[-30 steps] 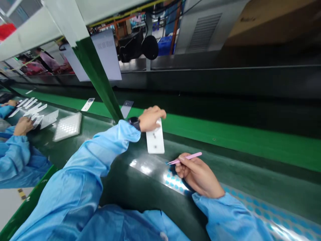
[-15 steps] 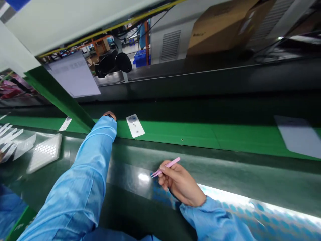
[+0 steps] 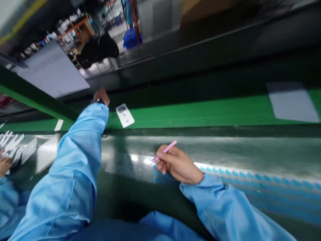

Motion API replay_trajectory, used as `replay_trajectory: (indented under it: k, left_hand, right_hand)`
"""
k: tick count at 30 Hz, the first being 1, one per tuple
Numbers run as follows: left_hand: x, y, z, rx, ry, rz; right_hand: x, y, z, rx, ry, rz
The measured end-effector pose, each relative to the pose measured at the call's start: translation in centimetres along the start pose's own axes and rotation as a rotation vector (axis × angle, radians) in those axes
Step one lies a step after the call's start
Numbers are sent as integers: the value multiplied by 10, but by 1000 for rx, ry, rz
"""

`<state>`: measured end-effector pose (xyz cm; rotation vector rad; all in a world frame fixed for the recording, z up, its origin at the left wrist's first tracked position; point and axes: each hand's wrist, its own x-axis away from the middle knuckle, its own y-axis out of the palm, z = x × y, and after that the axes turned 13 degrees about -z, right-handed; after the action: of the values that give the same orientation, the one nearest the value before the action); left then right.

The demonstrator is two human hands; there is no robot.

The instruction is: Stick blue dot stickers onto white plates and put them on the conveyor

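Note:
My right hand [image 3: 179, 163] is closed on pink tweezers [image 3: 166, 150], their tips pointing left and down over a clear sheet [image 3: 120, 167]. To the right, the sheet carries rows of small blue stickers [image 3: 250, 182]. My left arm stretches far forward, and my left hand [image 3: 102, 96] is at the dark area behind the green strip [image 3: 190, 113]. Its fingers are blurred and mostly turned away, so what they do is hidden. Right of that hand lies a white phone-shaped panel [image 3: 125, 115] with a round dark camera area.
A green post [image 3: 37, 97] rises left of my forearm, near a hanging paper sheet [image 3: 54, 72]. Another pale sheet [image 3: 292, 102] lies at right. A clear tray [image 3: 47, 152] and white strips [image 3: 11, 144] are at left, beside a co-worker's hand [image 3: 4, 164].
The view has shifted and tilted. My left hand has reached further forward, beyond the green strip. My right hand still holds the tweezers over the sheet. A co-worker's hand shows more at the left.

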<state>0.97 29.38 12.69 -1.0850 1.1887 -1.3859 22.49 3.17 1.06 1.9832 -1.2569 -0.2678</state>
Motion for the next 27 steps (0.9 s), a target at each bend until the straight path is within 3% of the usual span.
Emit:
replay_trajectory:
  k: [3, 6, 9, 11, 13, 15, 17, 22, 27]
  left_hand:
    - [32, -15, 24, 43, 59, 71]
    - [105, -13, 38, 174, 245, 74]
    - [191, 19, 32, 497, 421, -58]
    - [235, 52, 21, 682, 315, -188]
    - [263, 80, 10, 772, 136, -303]
    - [279, 100, 2, 774, 4, -368]
    - [286, 109, -1, 749, -43, -398]
    - [286, 108, 1, 678, 30, -490]
    - [280, 103, 7, 425, 127, -623]
  right_hand:
    - [-2, 0, -1, 20, -2, 33]
    - [-1, 4, -5, 57, 4, 60]
    - [9, 10, -16, 128, -5, 40]
    - [19, 15, -26, 214, -54, 35]
    - [27, 19, -34, 343, -89, 76]
    - [28, 22, -36, 493, -80, 146]
    - [23, 24, -33, 622, -41, 204]
    - [-2, 16, -19, 753, 45, 301]
    - [-11, 3, -16, 777, 97, 271]
